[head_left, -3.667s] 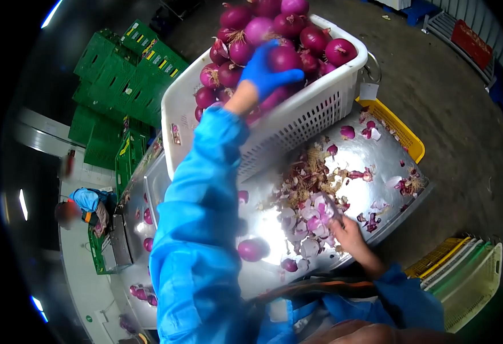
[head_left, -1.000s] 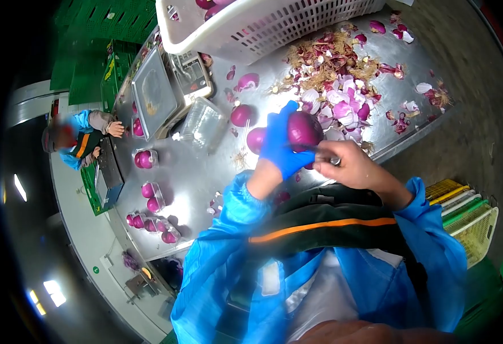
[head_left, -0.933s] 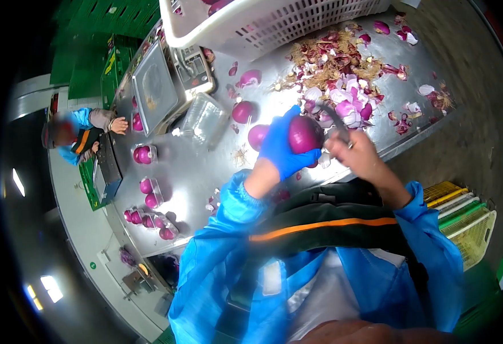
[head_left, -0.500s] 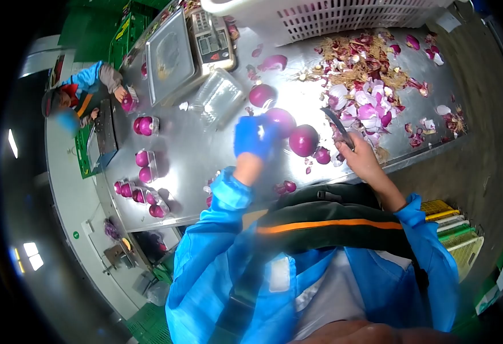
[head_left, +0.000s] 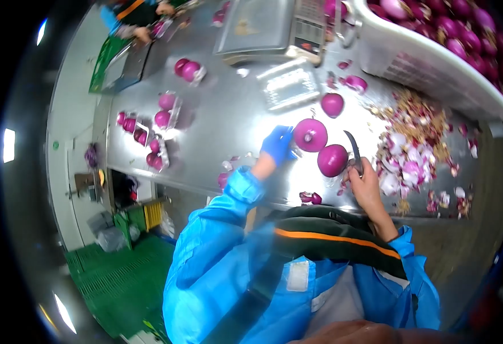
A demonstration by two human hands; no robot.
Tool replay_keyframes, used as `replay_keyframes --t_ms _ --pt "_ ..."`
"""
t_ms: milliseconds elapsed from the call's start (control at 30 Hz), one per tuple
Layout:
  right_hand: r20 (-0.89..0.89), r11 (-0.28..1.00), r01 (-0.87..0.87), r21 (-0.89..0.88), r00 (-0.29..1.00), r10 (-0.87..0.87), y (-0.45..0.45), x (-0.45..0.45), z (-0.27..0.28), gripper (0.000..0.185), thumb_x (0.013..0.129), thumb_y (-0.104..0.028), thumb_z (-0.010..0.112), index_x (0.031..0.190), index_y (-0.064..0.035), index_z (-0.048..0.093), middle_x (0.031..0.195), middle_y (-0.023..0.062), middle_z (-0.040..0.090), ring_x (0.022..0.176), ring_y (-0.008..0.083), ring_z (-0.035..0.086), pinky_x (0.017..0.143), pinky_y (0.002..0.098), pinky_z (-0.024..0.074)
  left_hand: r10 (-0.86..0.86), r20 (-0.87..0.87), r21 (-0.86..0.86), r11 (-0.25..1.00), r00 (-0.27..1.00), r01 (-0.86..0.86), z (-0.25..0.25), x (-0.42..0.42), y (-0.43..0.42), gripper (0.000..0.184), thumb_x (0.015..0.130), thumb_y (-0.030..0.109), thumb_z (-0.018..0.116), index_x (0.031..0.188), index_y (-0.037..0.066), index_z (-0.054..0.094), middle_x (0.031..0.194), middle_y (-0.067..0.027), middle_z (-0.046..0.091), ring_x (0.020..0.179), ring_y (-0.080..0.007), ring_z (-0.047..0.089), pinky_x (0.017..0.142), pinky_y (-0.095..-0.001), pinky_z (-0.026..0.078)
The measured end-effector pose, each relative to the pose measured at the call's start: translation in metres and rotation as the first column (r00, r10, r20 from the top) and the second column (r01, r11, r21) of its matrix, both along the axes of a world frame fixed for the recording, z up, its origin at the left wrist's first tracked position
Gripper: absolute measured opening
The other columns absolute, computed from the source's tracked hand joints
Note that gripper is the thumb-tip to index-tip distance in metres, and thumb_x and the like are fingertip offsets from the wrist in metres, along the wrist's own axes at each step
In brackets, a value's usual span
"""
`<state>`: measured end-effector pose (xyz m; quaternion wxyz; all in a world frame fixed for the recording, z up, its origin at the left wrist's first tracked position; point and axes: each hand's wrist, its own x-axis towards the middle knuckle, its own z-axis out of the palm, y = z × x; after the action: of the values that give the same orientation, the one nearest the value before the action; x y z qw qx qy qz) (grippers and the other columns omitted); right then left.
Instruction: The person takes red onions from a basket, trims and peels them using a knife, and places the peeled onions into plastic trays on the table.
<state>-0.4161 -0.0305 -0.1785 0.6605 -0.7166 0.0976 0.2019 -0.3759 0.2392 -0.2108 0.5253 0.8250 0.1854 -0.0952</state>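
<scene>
My left hand (head_left: pixel 277 145), in a blue glove, is beside a peeled purple onion (head_left: pixel 310 135) on the metal table (head_left: pixel 205 129). Its fingers and thumb are apart, with nothing visible between them. Bare and closed, my right hand (head_left: pixel 365 182) grips the handle of a small curved knife (head_left: pixel 354 150), blade upward. A second large onion (head_left: pixel 333 160) rests between the hands, close to the knife. Farther back is another onion (head_left: pixel 332 105). A clear plastic tray (head_left: pixel 289 86) lies behind my left hand. Loose peels (head_left: pixel 403 163) and roots are heaped right of the knife.
A white basket (head_left: pixel 435 63) of onions stands at the back right. A scale (head_left: pixel 263 28) is at the back. Packed onions in clear trays (head_left: pixel 167 110) sit on the left. A co-worker's hands (head_left: pixel 142 33) show at the upper left, beside a green crate (head_left: pixel 105 63).
Both onions that were between my hands remain on the table. My left hand has left the onion it held earlier; my right hand still holds the knife. The view has swung left.
</scene>
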Motion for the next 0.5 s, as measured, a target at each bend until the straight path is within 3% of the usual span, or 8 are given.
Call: replay_keyframes --t_ms 67,133,167,233,300,400,433,500 --pt "0.039 0.985 -0.168 -0.041 0.985 0.170 0.024 0.010 -0.013 0.016 0.094 -0.010 0.052 0.106 -0.0005 0.055 0.073 0.0044 0.062 0.058 0.0079 0.052 0.052 0.0227 0.0405 -0.218 0.112 0.260 0.948 0.969 0.184 0.006 -0.012 0.040 0.024 0.096 0.028 0.060 0.105 0.006 0.062 0.088 -0.0095 0.064 0.072 -0.0196 0.064 0.065 -0.0305 0.052" --pt "0.150 0.965 -0.261 0.003 0.955 0.257 0.056 0.015 -0.025 0.024 0.094 -0.011 0.052 0.115 0.0000 0.055 0.075 0.0043 0.063 0.064 0.0082 0.055 0.057 0.0223 0.0421 -0.263 0.194 0.359 0.916 0.945 0.181 -0.002 -0.028 0.088 0.023 0.094 0.027 0.061 0.102 0.005 0.064 0.083 -0.0068 0.064 0.067 -0.0162 0.063 0.061 -0.0301 0.052" --pt "0.054 0.929 -0.368 -0.033 0.928 0.370 0.071 0.024 -0.009 0.028 0.095 -0.011 0.052 0.120 0.0006 0.056 0.076 0.0040 0.063 0.068 0.0087 0.055 0.059 0.0226 0.0428 -0.191 0.250 0.320 0.942 0.949 0.105 -0.021 -0.039 0.117 0.024 0.091 0.028 0.063 0.100 0.006 0.066 0.081 -0.0074 0.066 0.069 -0.0183 0.065 0.062 -0.0336 0.051" --pt "0.071 0.905 -0.423 -0.032 0.903 0.424 0.096 0.029 -0.010 0.030 0.093 -0.018 0.056 0.118 -0.0007 0.061 0.076 0.0104 0.067 0.073 0.0184 0.066 0.070 0.0316 0.0495 0.109 0.231 0.127 0.982 0.967 -0.141 -0.045 -0.051 0.164 0.024 0.088 0.026 0.064 0.099 0.005 0.068 0.079 -0.0070 0.067 0.071 -0.0188 0.066 0.061 -0.0363 0.051" --pt "0.088 0.884 -0.465 -0.052 0.880 0.468 0.116 0.033 -0.014 0.027 0.093 -0.018 0.056 0.113 -0.0013 0.062 0.075 0.0098 0.067 0.072 0.0186 0.066 0.070 0.0316 0.0500 0.500 -0.002 -0.136 0.858 0.866 -0.495 -0.059 -0.056 0.205 0.024 0.089 0.021 0.060 0.100 0.002 0.069 0.079 -0.0054 0.066 0.069 -0.0158 0.064 0.059 -0.0345 0.052" --pt "0.033 0.876 -0.470 -0.106 0.879 0.475 0.133 0.037 -0.018 0.025 0.093 -0.018 0.055 0.112 -0.0026 0.063 0.075 0.0098 0.066 0.072 0.0193 0.066 0.069 0.0320 0.0504 0.654 0.007 -0.447 0.679 0.756 -0.583 -0.115 -0.044 0.279 0.022 0.095 0.006 0.051 0.115 0.003 0.060 0.100 -0.0120 0.065 0.081 -0.0240 0.068 0.069 -0.0342 0.060" --pt "0.019 0.883 -0.458 -0.099 0.887 0.462 0.136 0.037 -0.030 0.025 0.094 -0.019 0.054 0.110 -0.0036 0.064 0.076 0.0106 0.067 0.071 0.0201 0.066 0.068 0.0326 0.0507 0.604 -0.011 -0.482 0.695 0.797 -0.534 -0.092 -0.036 0.281 0.033 0.095 0.011 0.054 0.126 0.002 0.055 0.125 -0.0180 0.059 0.110 -0.0304 0.062 0.085 -0.0405 0.057" --pt "0.000 0.882 -0.457 -0.120 0.888 0.460 0.139 0.038 -0.047 0.025 0.094 -0.020 0.054 0.109 -0.0030 0.065 0.077 0.0112 0.067 0.070 0.0202 0.066 0.067 0.0327 0.0506 0.588 0.242 -0.131 0.808 0.771 -0.575 -0.058 -0.016 0.263 0.041 0.094 0.016 0.058 0.132 0.001 0.052 0.139 -0.0217 0.046 0.124 -0.0349 0.051 0.097 -0.0457 0.049"
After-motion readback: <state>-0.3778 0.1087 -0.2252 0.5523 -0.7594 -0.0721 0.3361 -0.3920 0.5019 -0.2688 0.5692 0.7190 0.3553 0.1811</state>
